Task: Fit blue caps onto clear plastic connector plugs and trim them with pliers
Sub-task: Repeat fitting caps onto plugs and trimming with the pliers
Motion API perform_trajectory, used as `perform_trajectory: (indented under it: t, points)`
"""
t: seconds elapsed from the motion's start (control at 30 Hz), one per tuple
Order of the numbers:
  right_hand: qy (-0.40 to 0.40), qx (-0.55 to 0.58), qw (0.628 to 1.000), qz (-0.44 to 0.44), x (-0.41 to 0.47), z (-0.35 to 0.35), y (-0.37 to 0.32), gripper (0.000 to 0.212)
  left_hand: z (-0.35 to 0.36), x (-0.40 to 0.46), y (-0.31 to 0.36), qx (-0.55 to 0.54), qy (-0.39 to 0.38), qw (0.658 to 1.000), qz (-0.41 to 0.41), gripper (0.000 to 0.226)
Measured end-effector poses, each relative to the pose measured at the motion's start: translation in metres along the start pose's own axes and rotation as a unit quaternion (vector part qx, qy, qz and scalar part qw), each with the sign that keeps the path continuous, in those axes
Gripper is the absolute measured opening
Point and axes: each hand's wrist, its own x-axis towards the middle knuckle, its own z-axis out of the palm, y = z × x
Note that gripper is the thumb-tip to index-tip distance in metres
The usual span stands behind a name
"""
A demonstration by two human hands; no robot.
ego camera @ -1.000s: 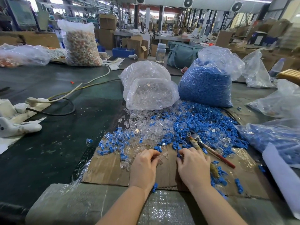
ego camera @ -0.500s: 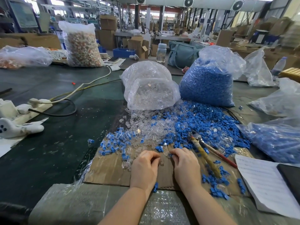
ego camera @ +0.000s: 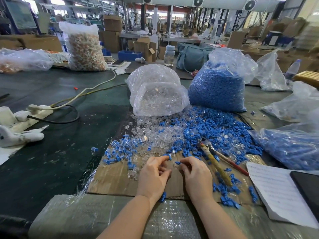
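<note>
clear bag (ego camera: 156, 94): clear plugs | blue bag (ego camera: 217, 87): caps | left hand (ego camera: 153, 175) pinches blue cap (ego camera: 168, 156) | right hand (ego camera: 196, 176) pinches another cap (ego camera: 178, 163)

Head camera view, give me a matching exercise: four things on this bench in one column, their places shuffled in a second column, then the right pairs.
Things:
1. pliers
2. bag of blue caps
3. bag of clear plugs
4. power strip

Places:
A. far left of the table
B. behind the loose pile, on the left
C. lying just right of the right hand
D. behind the loose pile, on the right

Pairs: 1-C, 2-D, 3-B, 4-A
</note>
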Motion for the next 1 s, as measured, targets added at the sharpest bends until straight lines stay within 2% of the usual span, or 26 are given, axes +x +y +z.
perform_trajectory:
  t: [0.2,0.53,0.67,0.77,1.0]
  points:
    - [-0.024,0.011,0.999,-0.024,-0.0010,-0.0014,0.0000,0.007,-0.0021,0.0015,-0.0003,0.013,0.024,1.000,0.001,0.013]
    - [-0.031,-0.003,0.999,-0.043,-0.0019,-0.0010,-0.0016,0.009,0.0006,0.0007,-0.0009,0.013,0.028,1.000,-0.006,0.010]
    - [-0.030,-0.004,0.999,-0.041,-0.0021,-0.0005,-0.0014,0.010,0.0013,-0.0008,-0.0014,0.008,0.021,1.000,-0.003,0.018]
    - [-0.030,-0.003,0.999,-0.041,-0.0022,-0.0007,-0.0012,0.009,0.0027,-0.0004,-0.0025,0.043,0.023,0.999,0.019,0.024]
    - [-0.038,-0.004,0.998,-0.042,-0.0024,-0.0010,-0.0001,0.009,0.0044,0.0018,-0.0043,0.029,0.037,0.999,-0.008,0.013]
